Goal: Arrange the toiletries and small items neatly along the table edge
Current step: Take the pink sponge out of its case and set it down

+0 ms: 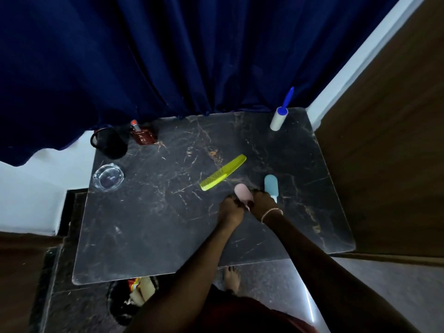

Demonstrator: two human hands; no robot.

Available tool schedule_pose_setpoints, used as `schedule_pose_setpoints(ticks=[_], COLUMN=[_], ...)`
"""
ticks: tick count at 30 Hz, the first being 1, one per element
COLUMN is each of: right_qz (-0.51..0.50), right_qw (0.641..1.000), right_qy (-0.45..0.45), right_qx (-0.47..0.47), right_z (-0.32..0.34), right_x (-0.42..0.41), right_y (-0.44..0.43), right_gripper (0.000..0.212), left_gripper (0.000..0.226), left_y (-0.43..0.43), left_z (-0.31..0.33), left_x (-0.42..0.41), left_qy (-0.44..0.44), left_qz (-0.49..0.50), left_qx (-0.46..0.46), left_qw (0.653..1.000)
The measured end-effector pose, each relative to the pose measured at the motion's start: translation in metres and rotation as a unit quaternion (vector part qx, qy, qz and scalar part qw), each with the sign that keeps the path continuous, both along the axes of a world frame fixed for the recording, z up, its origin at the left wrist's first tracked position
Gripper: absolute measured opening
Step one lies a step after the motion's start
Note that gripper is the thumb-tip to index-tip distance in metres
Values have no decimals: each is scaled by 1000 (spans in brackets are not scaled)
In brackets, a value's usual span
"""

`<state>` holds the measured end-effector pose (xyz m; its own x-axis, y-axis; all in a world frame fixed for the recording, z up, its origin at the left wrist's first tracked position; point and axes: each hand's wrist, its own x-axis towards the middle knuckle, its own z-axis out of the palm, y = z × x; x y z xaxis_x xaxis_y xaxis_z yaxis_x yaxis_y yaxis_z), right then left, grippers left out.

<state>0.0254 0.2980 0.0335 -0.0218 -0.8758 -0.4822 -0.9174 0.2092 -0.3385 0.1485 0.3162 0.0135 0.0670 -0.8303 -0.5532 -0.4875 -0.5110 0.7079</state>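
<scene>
Both hands, the left hand (230, 206) and right hand (262, 204), pinch the pink brush (243, 193) mid-worktop (149, 227), seemingly to square it with the blue brush (271, 186) alongside, while the yellow comb (223, 171) lies askew beyond, far from any edge.

The bench (149, 236) lies bare across its lower left and centre, giving open passage there. Along the upper left edge stand a black cup (109, 145), a red bottle (143, 135) and a glass ashtray (108, 176). A lint roller (279, 118) occupies the upper right corner. Mid-bench, a yellow comb (223, 172) lies diagonally, with a pink bottle (243, 193) and a blue bottle (271, 186) just right of it, near both hands.
</scene>
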Motion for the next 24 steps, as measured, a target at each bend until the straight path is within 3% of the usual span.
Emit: schedule_pose_setpoints(ticks=[5,11,17,24], right_qz=[1,-12,-15,-28], right_qw=[1000,999,995,981], right_qy=[-18,-37,-81,-180], right_qx=[5,-14,-49,-63], right_z=[-12,-19,-16,12], right_x=[-5,-10,3,69], right_y=[-4,-5,-1,-16], right_gripper=[35,29,49,30], left_gripper=[35,26,21,8], left_y=[3,8,8,-6], left_z=[-3,-2,-6,-2], left_x=[-23,-21,12,76], left_qy=[19,45,66,50], left_qz=[72,145,126,144], left_qx=[7,2,-21,-72], left_qw=[997,988,990,986])
